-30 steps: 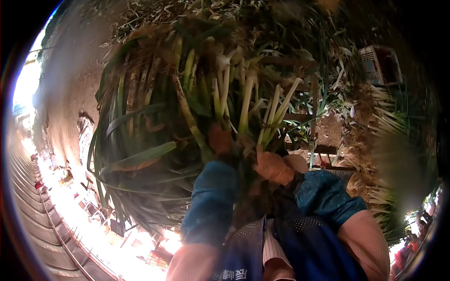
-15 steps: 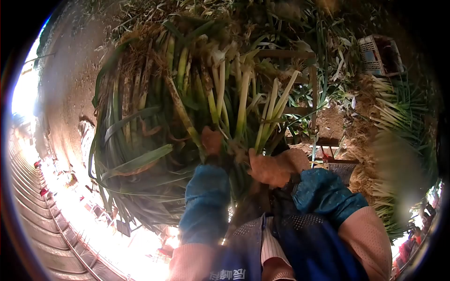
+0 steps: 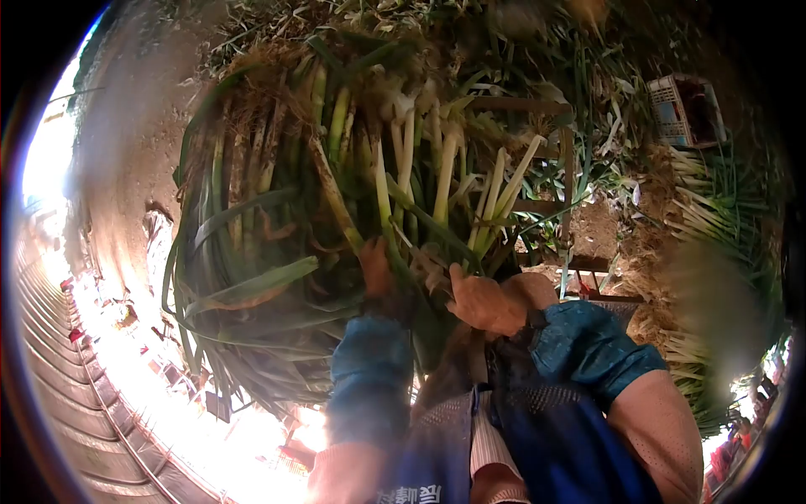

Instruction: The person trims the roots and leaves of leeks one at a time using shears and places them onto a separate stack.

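A large heap of leeks or big green onions [image 3: 252,227], with pale stalks and roots toward the top of the view, spreads in front of me. My left hand [image 3: 377,267] is among the stalks at the middle of the heap, its fingers mostly hidden by leaves and blur. To its right, my right hand [image 3: 487,304] has its fingers curled at the leafy part of the stalks; what it holds is too small to make out. Peeled white stalks [image 3: 507,186] lean just above my right hand.
A wooden frame [image 3: 520,105] stands behind the heap. At the upper right lies a plastic crate [image 3: 669,113], with a row of trimmed leeks [image 3: 701,206] below it. Loose leaves [image 3: 604,109] litter the ground. Bare soil [image 3: 134,185] shows at the left.
The view has shifted slightly, so the heap sits a little lower. A stalk with a long green leaf now slants between my hands, where it was not seen before.
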Tool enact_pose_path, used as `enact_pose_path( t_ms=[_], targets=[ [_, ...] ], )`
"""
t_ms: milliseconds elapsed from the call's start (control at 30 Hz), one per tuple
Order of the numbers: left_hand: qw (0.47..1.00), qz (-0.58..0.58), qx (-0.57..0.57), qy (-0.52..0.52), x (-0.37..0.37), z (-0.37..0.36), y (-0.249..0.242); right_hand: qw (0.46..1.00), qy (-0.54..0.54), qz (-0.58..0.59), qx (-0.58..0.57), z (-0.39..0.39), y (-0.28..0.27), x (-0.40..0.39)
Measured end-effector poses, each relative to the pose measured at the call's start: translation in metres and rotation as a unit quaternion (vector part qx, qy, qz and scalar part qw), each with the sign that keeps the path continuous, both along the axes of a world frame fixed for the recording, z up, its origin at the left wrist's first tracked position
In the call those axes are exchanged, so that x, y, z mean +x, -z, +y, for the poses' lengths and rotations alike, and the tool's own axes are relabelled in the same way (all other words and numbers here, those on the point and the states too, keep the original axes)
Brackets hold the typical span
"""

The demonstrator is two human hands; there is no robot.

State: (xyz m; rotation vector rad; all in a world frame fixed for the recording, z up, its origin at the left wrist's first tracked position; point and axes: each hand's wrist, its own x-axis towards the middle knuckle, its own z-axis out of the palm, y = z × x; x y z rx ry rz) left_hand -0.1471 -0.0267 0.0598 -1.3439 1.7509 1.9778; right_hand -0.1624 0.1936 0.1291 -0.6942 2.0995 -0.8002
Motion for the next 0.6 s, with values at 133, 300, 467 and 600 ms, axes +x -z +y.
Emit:
enact_pose_path(
  t_ms=[133,300,467,600],
  targets=[
    [0.974,0.018,-0.218,0.053,-0.003,0.008,-0.013,0.994,0.048,0.086,-0.053,-0.02,0.027,-0.015],
    [0.977,0.009,-0.194,0.092,0.012,0.013,-0.035,0.973,0.057,0.197,-0.104,-0.043,0.044,-0.042],
    [0.988,-0.038,-0.129,0.069,0.03,0.007,-0.05,0.992,0.062,0.1,-0.048,-0.061,0.043,-0.055],
    [0.992,-0.037,-0.112,0.051,0.04,0.0,-0.045,0.999,0.016,0.028,0.002,-0.053,0.015,-0.036]
  ],
)
